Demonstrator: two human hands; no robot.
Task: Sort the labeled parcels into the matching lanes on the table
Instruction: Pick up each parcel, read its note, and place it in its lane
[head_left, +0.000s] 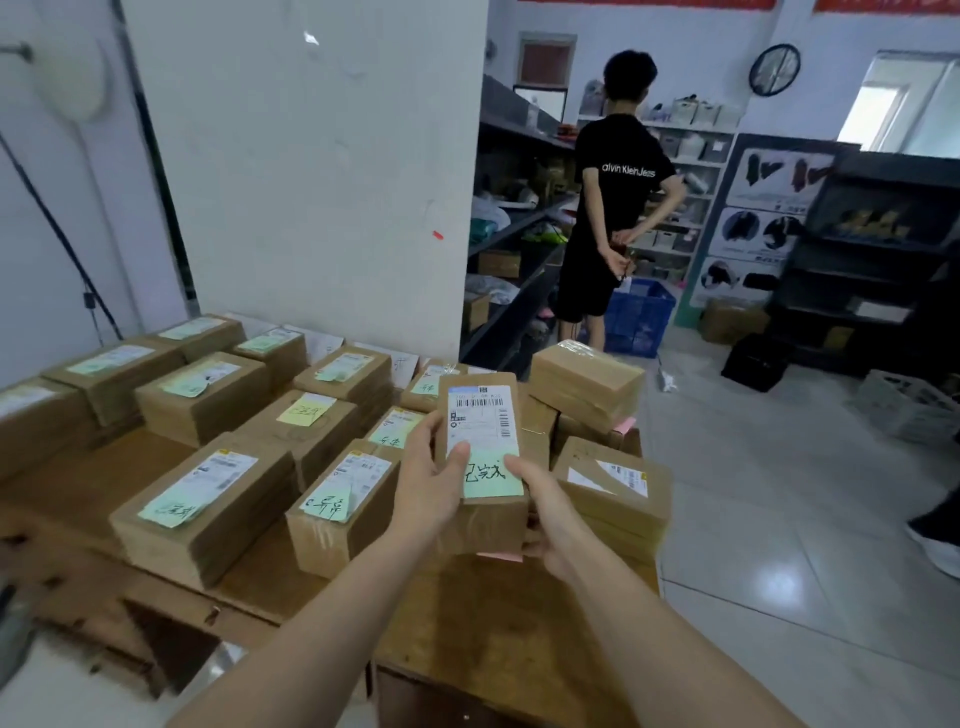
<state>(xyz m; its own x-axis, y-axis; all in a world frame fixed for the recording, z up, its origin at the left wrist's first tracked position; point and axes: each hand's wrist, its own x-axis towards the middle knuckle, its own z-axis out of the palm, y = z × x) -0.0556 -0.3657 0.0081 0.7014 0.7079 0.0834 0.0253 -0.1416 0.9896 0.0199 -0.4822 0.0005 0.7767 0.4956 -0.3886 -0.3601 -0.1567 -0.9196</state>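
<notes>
I hold a brown cardboard parcel (485, 415) above the table's right part. It carries a white shipping label and a green handwritten note. My left hand (431, 480) grips its left side with the thumb on the label. My right hand (545, 514) grips its right lower edge, thumb on the green note. Rows of similar labeled parcels (208, 499) cover the wooden table (467, 623). A loose pile of parcels (613, 483) sits just right of my hands.
A person in black (613, 208) stands beyond the table with back turned, beside a blue crate (639, 317). Dark shelving (519, 234) runs along the wall behind. A white pillar (311, 182) rises behind the table. Tiled floor (779, 519) lies to the right, with a shoe (940, 530) at its edge.
</notes>
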